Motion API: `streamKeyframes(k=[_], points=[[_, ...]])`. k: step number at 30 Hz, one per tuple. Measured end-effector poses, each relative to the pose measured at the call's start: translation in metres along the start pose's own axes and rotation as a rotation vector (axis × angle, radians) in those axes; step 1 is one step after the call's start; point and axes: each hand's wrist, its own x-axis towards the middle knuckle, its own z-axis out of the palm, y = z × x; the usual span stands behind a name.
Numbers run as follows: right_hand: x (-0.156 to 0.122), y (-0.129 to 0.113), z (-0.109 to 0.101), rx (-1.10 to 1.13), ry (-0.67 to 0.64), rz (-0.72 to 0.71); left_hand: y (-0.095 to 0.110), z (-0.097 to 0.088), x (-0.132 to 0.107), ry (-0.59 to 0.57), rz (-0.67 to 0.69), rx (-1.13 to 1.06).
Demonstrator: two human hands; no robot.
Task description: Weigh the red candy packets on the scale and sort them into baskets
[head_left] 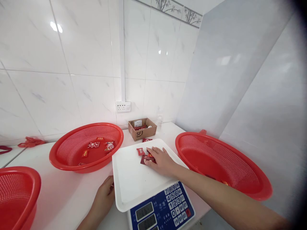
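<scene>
A digital scale (163, 209) with a white tray (134, 179) stands at the table's front. A few red candy packets (141, 151) lie on the tray's far part. My right hand (160, 160) rests flat on the tray, its fingers stretched over some of the packets (146, 158). My left hand (103, 198) lies on the table against the tray's left edge, fingers curled loosely, with nothing visible in it.
A red mesh basket (72, 153) holding several candy packets sits left of the scale. Another red basket (249, 188) is on the right, a third (16, 191) at far left. A small cardboard box (142, 128) and a bottle (159, 121) stand by the tiled wall.
</scene>
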Motion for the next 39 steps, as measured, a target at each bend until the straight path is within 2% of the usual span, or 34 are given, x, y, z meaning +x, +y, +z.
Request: streamKeyframes(k=[10, 22, 29, 32, 36, 39], points=[[-0.001, -0.001, 0.001, -0.040, 0.021, 0.015, -0.002, 0.001, 0.000, -0.005, 0.018, -0.006], [-0.003, -0.004, -0.002, -0.069, -0.020, 0.004, 0.003, 0.001, 0.000, 0.008, 0.004, 0.000], [-0.001, -0.007, -0.013, -0.044, -0.032, -0.065, 0.009, -0.002, -0.001, 0.056, -0.013, 0.006], [0.003, -0.009, -0.017, -0.020, -0.064, -0.172, 0.007, -0.002, 0.000, 0.074, 0.005, 0.017], [0.011, -0.010, -0.015, -0.017, -0.091, -0.311, 0.005, -0.002, 0.000, 0.075, 0.009, 0.025], [0.015, -0.011, -0.010, -0.019, -0.099, -0.322, 0.005, -0.002, 0.000, 0.078, 0.012, 0.025]])
